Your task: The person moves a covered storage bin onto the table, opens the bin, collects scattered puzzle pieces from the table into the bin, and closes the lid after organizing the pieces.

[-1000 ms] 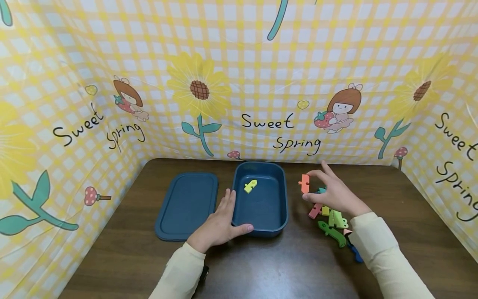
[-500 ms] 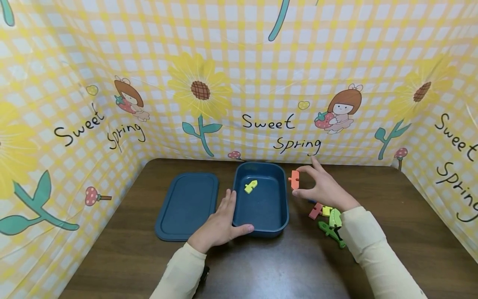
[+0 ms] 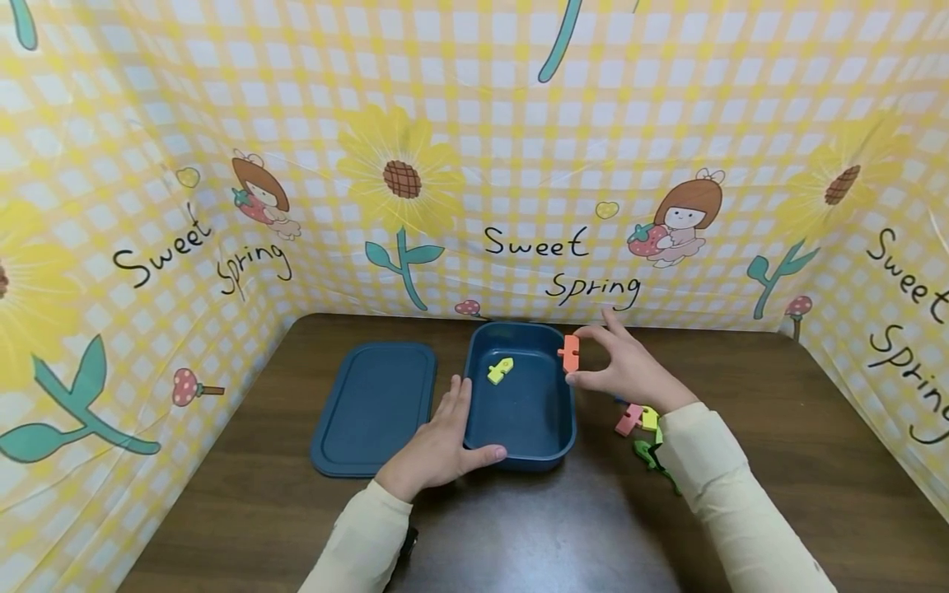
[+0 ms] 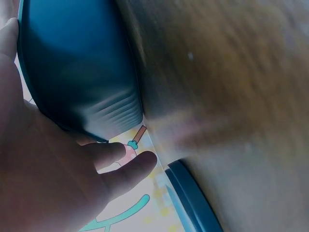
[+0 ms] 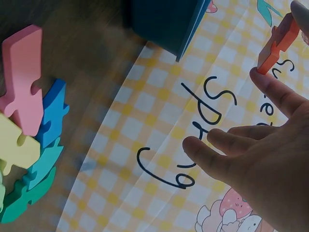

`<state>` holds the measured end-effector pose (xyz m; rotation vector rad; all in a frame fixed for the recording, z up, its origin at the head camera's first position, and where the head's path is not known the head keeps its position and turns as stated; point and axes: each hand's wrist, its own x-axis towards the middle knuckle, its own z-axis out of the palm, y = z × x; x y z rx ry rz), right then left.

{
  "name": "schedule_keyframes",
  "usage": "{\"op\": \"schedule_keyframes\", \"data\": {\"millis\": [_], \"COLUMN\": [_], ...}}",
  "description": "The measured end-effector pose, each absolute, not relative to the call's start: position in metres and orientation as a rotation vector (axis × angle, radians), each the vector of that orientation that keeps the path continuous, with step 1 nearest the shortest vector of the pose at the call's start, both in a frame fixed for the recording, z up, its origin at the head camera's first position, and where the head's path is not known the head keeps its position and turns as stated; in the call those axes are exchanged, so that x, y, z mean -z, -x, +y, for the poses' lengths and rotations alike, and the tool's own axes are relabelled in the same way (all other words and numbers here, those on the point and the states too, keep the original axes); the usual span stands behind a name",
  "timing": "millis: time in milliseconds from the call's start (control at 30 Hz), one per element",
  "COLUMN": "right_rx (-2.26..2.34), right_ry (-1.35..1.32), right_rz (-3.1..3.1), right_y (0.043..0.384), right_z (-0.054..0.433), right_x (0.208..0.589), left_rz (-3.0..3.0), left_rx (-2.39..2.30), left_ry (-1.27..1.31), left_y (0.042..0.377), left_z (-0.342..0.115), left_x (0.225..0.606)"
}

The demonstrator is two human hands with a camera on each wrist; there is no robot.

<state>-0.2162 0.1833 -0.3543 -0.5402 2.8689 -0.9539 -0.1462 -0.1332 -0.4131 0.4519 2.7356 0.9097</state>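
My right hand (image 3: 630, 371) pinches an orange puzzle piece (image 3: 570, 354) between thumb and forefinger, over the right rim of a dark blue box (image 3: 522, 457). In the right wrist view the orange piece (image 5: 280, 42) stands on edge between the two fingertips, the other fingers spread. Inside the box lies one yellow puzzle piece (image 3: 500, 371). My left hand (image 3: 433, 449) rests against the box's left side, fingers straight and thumb at the near left corner. The left wrist view shows the fingers beside the box wall (image 4: 82, 72).
A dark blue lid (image 3: 374, 408) lies flat left of the box. Right of the box sits a loose pile with a pink piece (image 3: 628, 419), a yellow piece (image 3: 649, 418) and a green piece (image 3: 647, 453), partly hidden by my right sleeve. A patterned cloth (image 3: 474, 165) backs the table.
My right hand has carried the orange puzzle piece leftward from above the pile to the box's right rim. My left hand has stayed at the box.
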Motion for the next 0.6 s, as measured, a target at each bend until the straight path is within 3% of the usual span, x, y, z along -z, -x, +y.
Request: {"op": "schedule_keyframes", "data": {"millis": [600], "right_rx": [0.941], "right_ry": [0.550], "right_rz": [2.875], "right_y": [0.222], "right_z": [0.153], "right_x": [0.347], "left_rz": [2.728], "left_rx": [-0.904], "left_ry": [-0.427], "left_y": [0.146], "left_z": [-0.133], "left_x": [0.414]}}
